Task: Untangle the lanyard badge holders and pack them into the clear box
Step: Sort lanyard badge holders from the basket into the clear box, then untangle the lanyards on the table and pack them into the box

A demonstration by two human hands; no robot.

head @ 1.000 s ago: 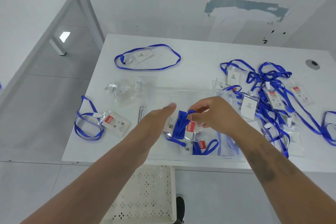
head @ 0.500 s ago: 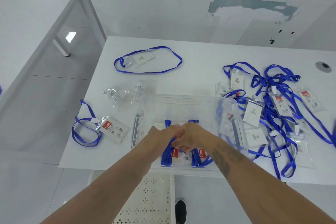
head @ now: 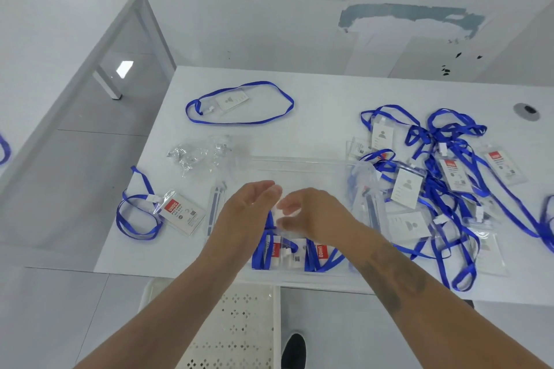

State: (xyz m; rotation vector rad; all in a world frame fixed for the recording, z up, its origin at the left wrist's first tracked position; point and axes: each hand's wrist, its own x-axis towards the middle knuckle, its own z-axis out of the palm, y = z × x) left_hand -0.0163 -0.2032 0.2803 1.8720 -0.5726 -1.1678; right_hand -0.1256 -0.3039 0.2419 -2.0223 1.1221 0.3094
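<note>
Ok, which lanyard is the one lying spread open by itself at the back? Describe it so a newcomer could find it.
Start at the white table and look past the clear plastic box toward the far left. There one blue lanyard with a pale badge holder lies as a wide open oval. Unlike the tangled pile of blue lanyards on the right, it touches nothing else.

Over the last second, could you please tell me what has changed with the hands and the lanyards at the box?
The right hand carried a folded lanyard badge holder toward the near end of the clear box, and the left hand joined it there. Both have now let go and hover above it, fingers relaxed. The tangled pile on the right and the two loose lanyards on the left stayed put.
</note>
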